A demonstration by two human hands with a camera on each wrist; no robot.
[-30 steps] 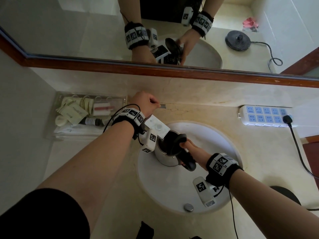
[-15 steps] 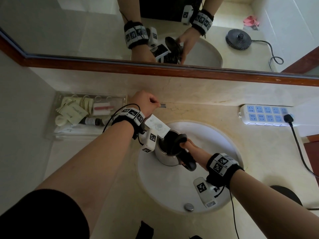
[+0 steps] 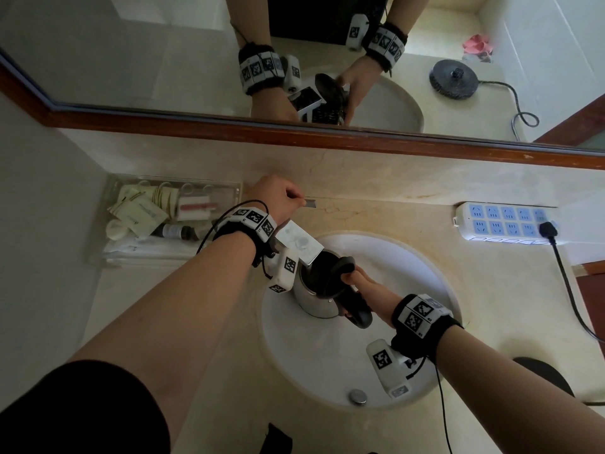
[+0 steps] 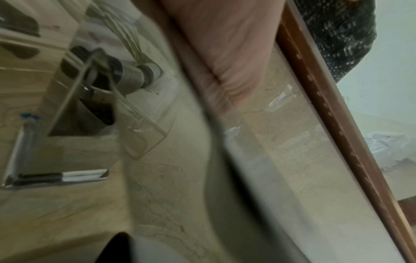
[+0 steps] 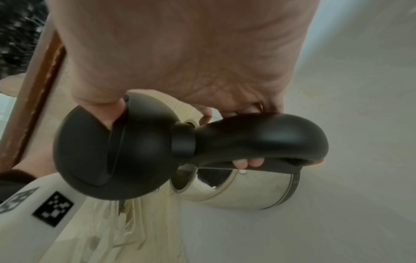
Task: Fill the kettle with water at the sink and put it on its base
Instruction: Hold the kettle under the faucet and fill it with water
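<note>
A steel kettle (image 3: 314, 294) stands in the white sink (image 3: 327, 358) with its black lid (image 5: 126, 151) flipped open, its mouth under the flat faucet spout (image 3: 299, 242). My right hand (image 3: 366, 286) grips the kettle's black handle (image 5: 258, 138). My left hand (image 3: 278, 198) is curled around the thin faucet lever (image 3: 309, 203) at the back wall. I cannot make out any water stream. The black round kettle base (image 3: 543, 375) lies on the counter at the lower right, partly hidden by my right forearm.
A clear tray of toiletries (image 3: 163, 214) sits on the counter to the left. At the back right lies a white and blue power strip (image 3: 504, 224) with a black plug and cord. A mirror with a wooden frame (image 3: 327, 132) runs above the counter.
</note>
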